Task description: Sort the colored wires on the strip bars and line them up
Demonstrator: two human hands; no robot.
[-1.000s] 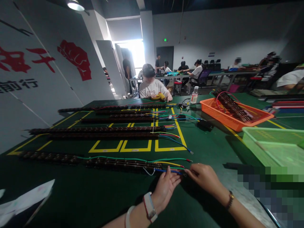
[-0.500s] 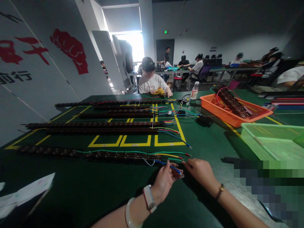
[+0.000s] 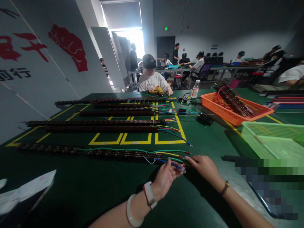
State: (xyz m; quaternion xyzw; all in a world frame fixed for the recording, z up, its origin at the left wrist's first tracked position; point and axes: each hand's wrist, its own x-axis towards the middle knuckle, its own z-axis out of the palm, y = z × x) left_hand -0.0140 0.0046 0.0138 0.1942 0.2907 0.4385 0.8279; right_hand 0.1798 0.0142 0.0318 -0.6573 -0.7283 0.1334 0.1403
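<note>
A long dark cable bundle lies across the green table, its coloured wires fanning out at the right end. My left hand is closed round a blue wire, whose ring terminal sticks out past the fingers. From the right, my right hand pinches at the tip of a short green wire; its fingers partly hide that end. Just above lie a yellow wire and a longer green wire, both with red-sleeved ends. A white tie loops off the bundle near the blue wire.
More dark bundles lie beyond, over yellow tape outlines. An orange basket holding another bundle and a light green basket stand at the right. A co-worker sits across the table beside a yellow heat gun. Papers lie front left.
My right hand has shifted slightly right and up with its fingers still pinched by the wire ends. The blue wire's terminal has risen a little in my left hand.
</note>
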